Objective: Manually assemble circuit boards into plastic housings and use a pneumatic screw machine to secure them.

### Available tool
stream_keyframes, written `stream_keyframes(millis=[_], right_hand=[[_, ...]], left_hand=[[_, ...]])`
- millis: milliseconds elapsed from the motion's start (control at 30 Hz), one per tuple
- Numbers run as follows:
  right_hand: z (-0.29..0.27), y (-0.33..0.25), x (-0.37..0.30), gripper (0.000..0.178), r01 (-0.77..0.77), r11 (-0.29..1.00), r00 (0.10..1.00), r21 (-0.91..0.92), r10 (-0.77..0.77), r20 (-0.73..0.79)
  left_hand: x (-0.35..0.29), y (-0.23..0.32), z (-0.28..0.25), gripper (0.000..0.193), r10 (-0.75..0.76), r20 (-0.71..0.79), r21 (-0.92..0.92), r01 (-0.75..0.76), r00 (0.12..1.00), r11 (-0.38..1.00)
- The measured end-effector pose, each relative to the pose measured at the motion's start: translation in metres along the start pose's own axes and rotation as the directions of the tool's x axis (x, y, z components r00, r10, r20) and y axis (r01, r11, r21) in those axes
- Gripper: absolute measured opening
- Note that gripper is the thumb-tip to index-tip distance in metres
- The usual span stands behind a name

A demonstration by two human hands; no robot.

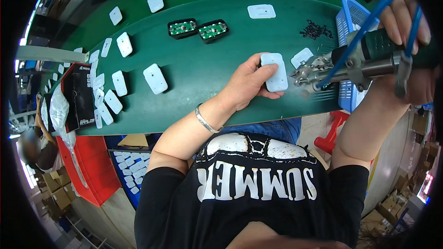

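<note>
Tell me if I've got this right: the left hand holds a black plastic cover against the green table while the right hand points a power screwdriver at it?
Not quite. The cover in the left hand is white, not black, as the head view shows. The rest stands: it rests on the green table, and the right hand aims the power screwdriver at it.

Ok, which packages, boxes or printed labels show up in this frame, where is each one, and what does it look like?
Black retail box: left end of the green table, flat rectangle, black with red edge and pale print.
Clear plastic bag: beside that box, crumpled, see-through.
Cardboard cartons: floor at lower left, brown, stacked.
More cartons: floor at lower right, brown.
No screens in view.
</note>
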State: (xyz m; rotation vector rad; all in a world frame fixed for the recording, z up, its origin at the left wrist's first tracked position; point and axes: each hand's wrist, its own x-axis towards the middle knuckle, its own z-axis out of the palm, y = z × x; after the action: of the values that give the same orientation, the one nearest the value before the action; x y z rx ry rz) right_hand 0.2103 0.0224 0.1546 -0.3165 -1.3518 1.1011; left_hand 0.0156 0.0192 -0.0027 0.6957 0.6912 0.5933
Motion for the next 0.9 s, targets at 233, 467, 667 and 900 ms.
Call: stream_keyframes(millis=[233, 467, 667, 900], right_hand=[[-0.001, -0.006, -0.001, 0.037, 0.032, 0.999, 0.999, -0.005, -0.032, -0.014], [0.005, -0.005, 0.002, 0.035, 0.063, 0.998, 0.998, 0.008, -0.063, -0.01], [-0.005, 0.012, 0.029, 0.033, 0.09, 0.996, 0.996, 0.01, -0.09, -0.011], [-0.038, -0.021, 0.001, 0.032, 0.124, 0.991, 0.992, 0.051, -0.124, -0.002]], left_hand=[[0.004, 0.001, 0.006, 0.036, 0.012, 0.044, -0.02, -0.011, 0.999, 1.0], [0.001, 0.007, 0.012, 0.034, 0.016, 0.047, -0.02, -0.015, 0.999, 1.0], [0.005, 0.008, 0.021, 0.03, -0.016, 0.006, 0.0, 0.016, 1.0, 1.0], [0.008, 0.005, -0.02, 0.033, 0.158, -0.116, 0.167, -0.138, 0.981, 0.976]])
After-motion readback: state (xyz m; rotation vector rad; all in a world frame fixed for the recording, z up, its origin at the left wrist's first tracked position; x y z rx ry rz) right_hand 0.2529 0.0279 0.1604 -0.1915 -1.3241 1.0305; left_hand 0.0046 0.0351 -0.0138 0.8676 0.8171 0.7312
